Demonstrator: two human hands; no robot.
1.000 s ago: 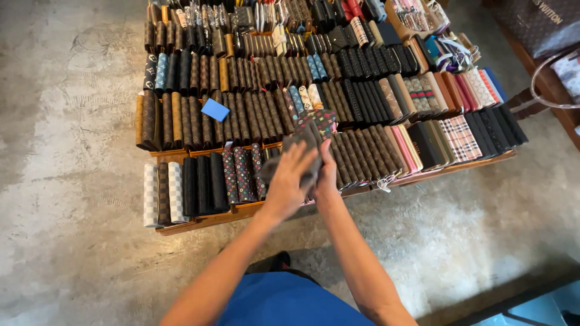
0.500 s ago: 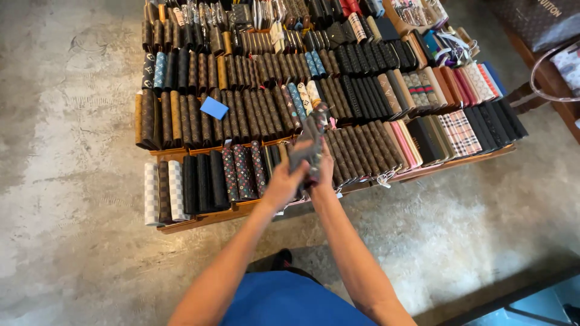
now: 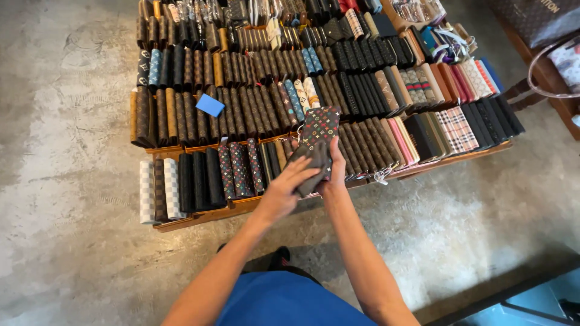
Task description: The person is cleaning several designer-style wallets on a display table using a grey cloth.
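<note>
Head view: the left hand (image 3: 284,193) and right hand (image 3: 334,171) are both clamped on a small stack of wallets, a dark grey wallet (image 3: 313,164) in front and a dark wallet with coloured motifs (image 3: 320,124) behind. The stack is held above the front row of the wooden display tray (image 3: 199,215), which stands on the concrete floor (image 3: 72,253). A blue card (image 3: 209,105) lies on the rows to the left. Step in hand, as judged: sorting the held wallets.

Top wallet rows (image 3: 254,12): cut by upper edge | right hand (image 3: 336,169): fingers hidden behind dark wallet (image 3: 313,164) | bag (image 3: 559,66): cropped at right edge.
</note>
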